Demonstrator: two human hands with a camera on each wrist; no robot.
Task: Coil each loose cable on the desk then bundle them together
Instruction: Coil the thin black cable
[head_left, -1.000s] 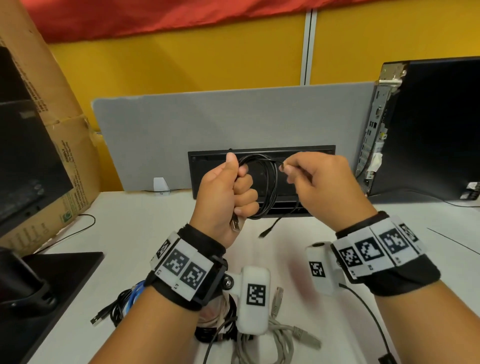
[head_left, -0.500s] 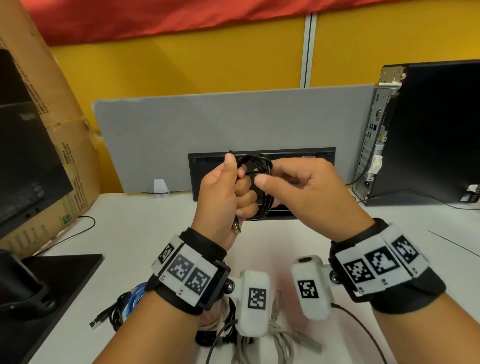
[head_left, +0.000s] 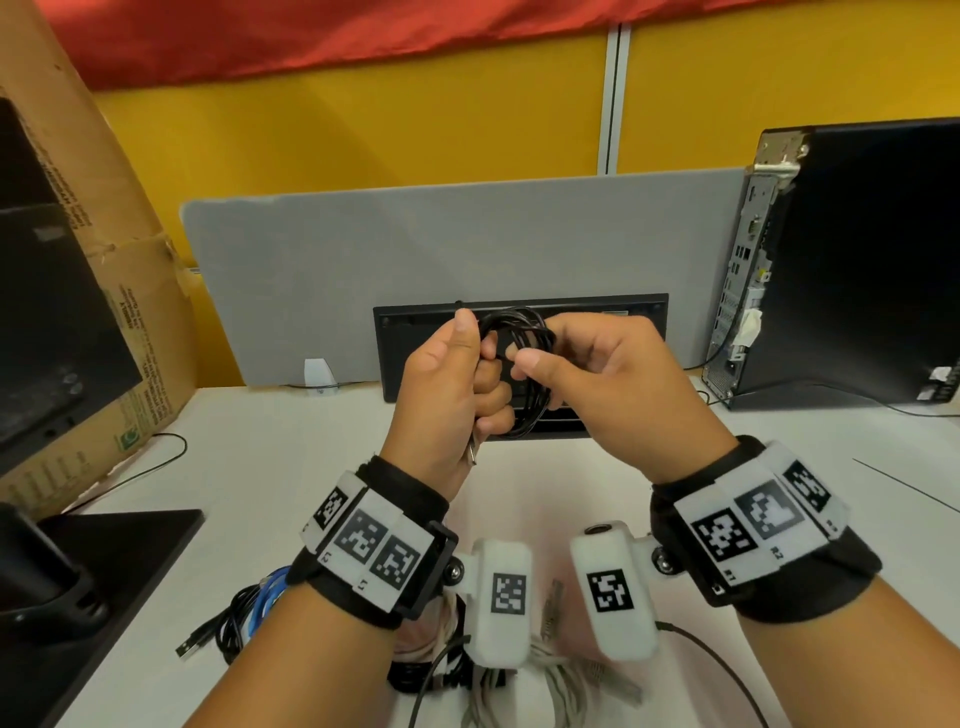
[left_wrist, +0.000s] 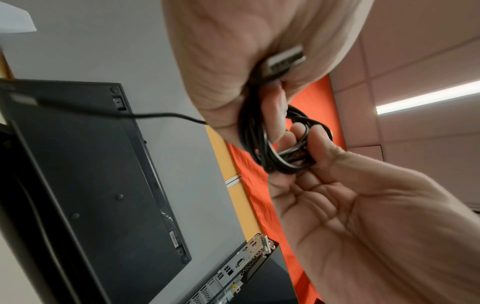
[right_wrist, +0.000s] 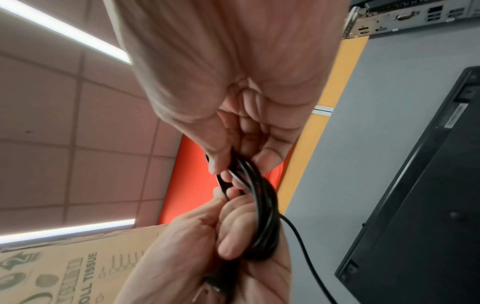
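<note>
Underneath, USB plug (left_wrist: 284, 59) in fist.

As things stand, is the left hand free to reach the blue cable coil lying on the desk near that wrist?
Probably not: the left hand grips the black cable coil, which the right hand also pinches.

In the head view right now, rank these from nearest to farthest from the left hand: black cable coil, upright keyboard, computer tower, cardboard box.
1. black cable coil, held in the left hand.
2. upright keyboard, just behind.
3. cardboard box, far left, and computer tower, far right: too close to call.
</note>
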